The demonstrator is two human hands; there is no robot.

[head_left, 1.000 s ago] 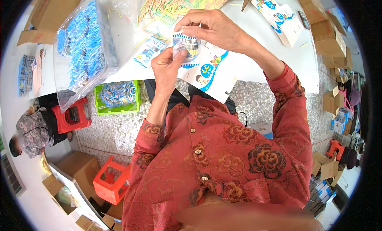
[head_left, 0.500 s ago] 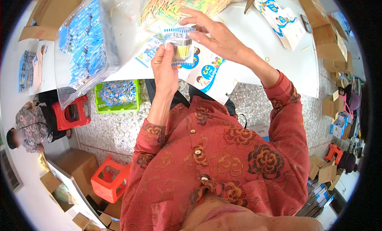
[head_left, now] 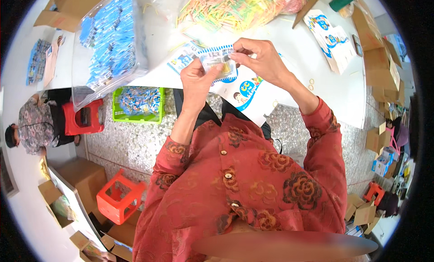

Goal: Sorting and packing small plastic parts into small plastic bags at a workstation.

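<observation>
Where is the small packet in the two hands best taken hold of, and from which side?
The packet is probably best pinched by the middle of its striped top edge, from the far side. That edge looks flat, faces away and is uncovered there; the left hand covers part of the left side, and the right hand is at the upper right corner.

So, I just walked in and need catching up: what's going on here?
The person's left hand holds a packet with something yellow inside, thumb across its front, while the right hand pinches its upper right corner. Beyond, on the table, lies a heap of coloured sticks; to the left, a clear bin holds blue packets.
</observation>
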